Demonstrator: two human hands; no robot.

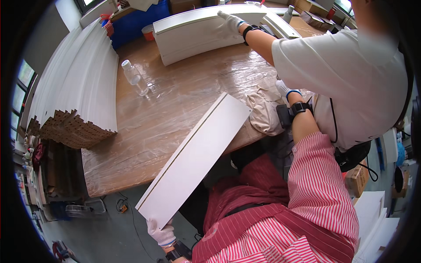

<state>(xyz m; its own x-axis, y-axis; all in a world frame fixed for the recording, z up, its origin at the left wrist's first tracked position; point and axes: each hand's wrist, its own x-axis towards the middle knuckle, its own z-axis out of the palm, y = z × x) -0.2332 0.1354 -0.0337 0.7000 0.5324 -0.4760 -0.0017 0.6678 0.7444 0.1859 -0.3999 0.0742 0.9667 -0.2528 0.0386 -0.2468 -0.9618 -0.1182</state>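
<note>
A long white panel [197,153] with a thin brown groove along one edge slants over the near edge of the table, its far end resting by a beige cloth. My left hand [161,231], in a pale glove, grips the panel's near end, with the fingers partly hidden beneath it. My right hand [286,89], in a white glove with a blue cuff, is stretched forward beyond the crumpled beige cloth [264,111]. Its fingers are mostly hidden, so what it touches is unclear.
Film covers the brown table [175,87]. A clear bottle [135,78] stands on it. White panels [83,83] are stacked at left. A co-worker in a white T-shirt rests a gloved hand [230,22] on white boards [197,37] at the back. A cable [133,223] lies on the floor.
</note>
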